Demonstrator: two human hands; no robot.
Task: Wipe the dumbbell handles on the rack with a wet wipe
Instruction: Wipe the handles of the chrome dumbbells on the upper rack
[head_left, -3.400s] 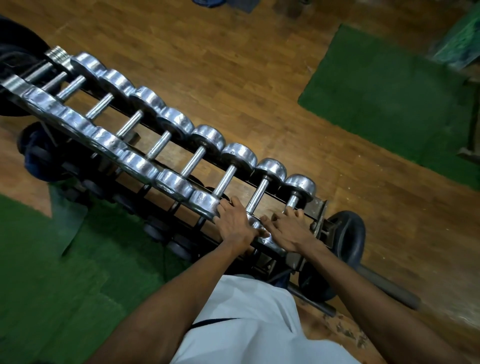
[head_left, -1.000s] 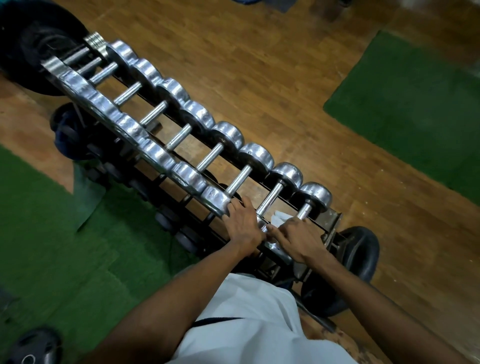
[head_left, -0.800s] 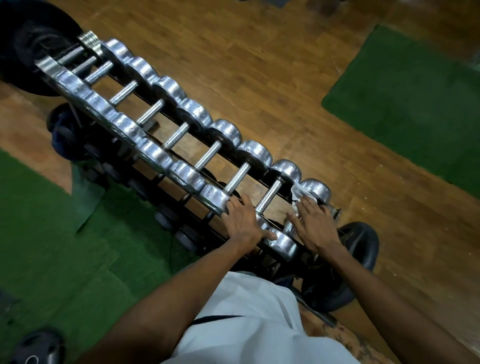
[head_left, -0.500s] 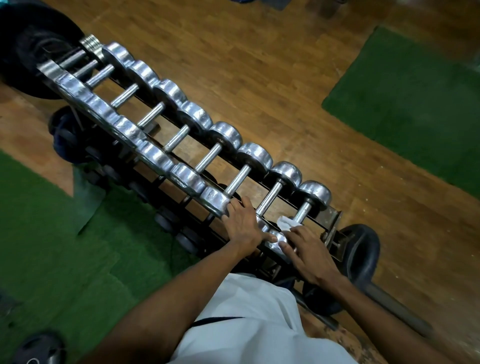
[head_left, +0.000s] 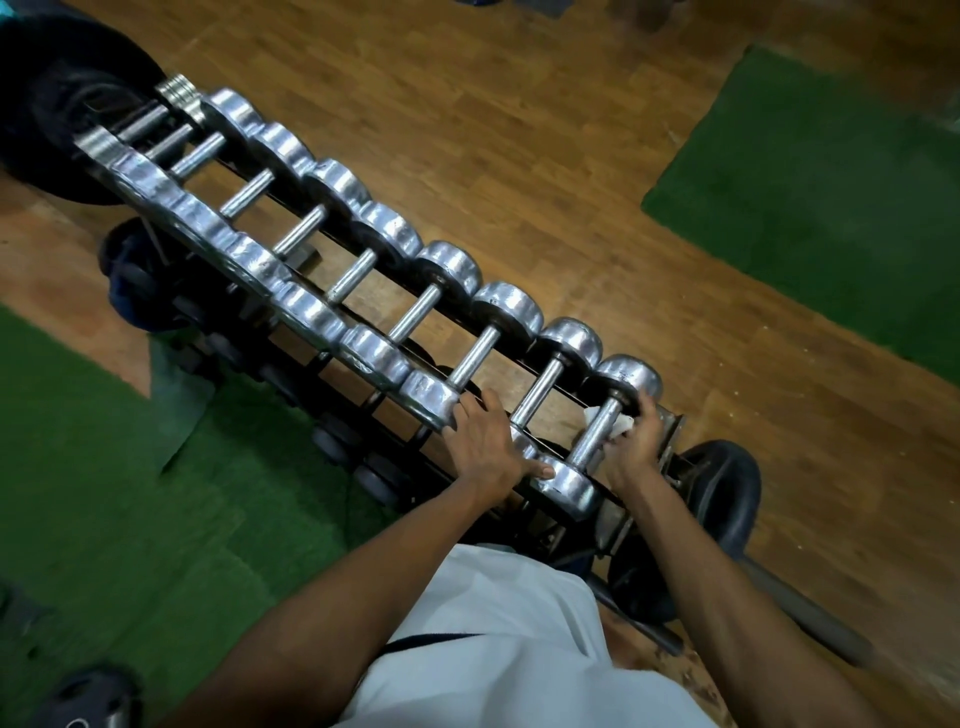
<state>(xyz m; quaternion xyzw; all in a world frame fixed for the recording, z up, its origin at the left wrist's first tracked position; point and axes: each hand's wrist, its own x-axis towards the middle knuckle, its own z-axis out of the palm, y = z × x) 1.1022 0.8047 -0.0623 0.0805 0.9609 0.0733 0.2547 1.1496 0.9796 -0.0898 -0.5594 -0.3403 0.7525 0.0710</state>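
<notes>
A black rack (head_left: 667, 431) carries a diagonal row of several chrome dumbbells (head_left: 415, 312). My right hand (head_left: 636, 441) holds a white wet wipe (head_left: 621, 423) against the far right side of the nearest dumbbell's handle (head_left: 597, 434), close to its far head. The wipe shows beside and under the bar. My left hand (head_left: 488, 441) lies flat over the near head of the second dumbbell, thumb reaching to the nearest dumbbell's near head (head_left: 569, 486).
Black weight plates (head_left: 727, 493) lean at the rack's right end, with a grey bar (head_left: 810, 613) on the floor. More black plates (head_left: 47, 93) stand at the far left end. Green mats (head_left: 815, 192) lie on the wooden floor on both sides.
My right hand slid with the wipe from the near end of the nearest handle up toward its far head. My left hand stayed on the near heads.
</notes>
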